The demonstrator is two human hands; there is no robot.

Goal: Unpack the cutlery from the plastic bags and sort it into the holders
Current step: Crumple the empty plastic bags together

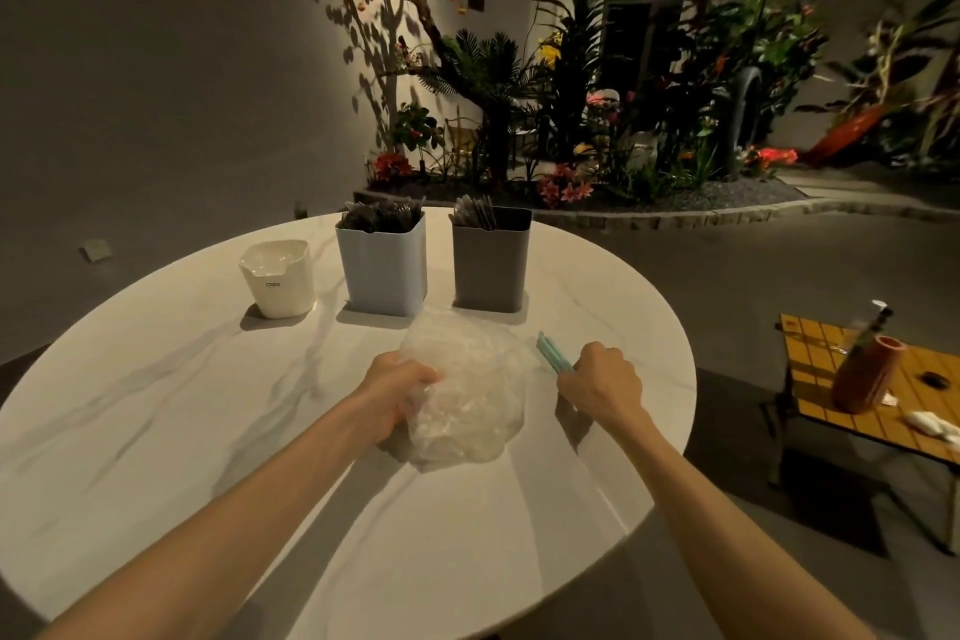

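Note:
A crumpled clear plastic bag lies in the middle of the round white marble table. My left hand grips the bag's left side. My right hand holds a bundle of teal sticks, their tips pointing up and left, just right of the bag. At the back stand three holders: a small white one that looks empty, a light blue one full of dark cutlery, and a grey one with a few dark pieces at its left side.
A low wooden-slat side table stands to the right, bearing an orange vase and small items. Beyond the table lies a planted garden bed with a stone border. The table's edge runs close to my right arm.

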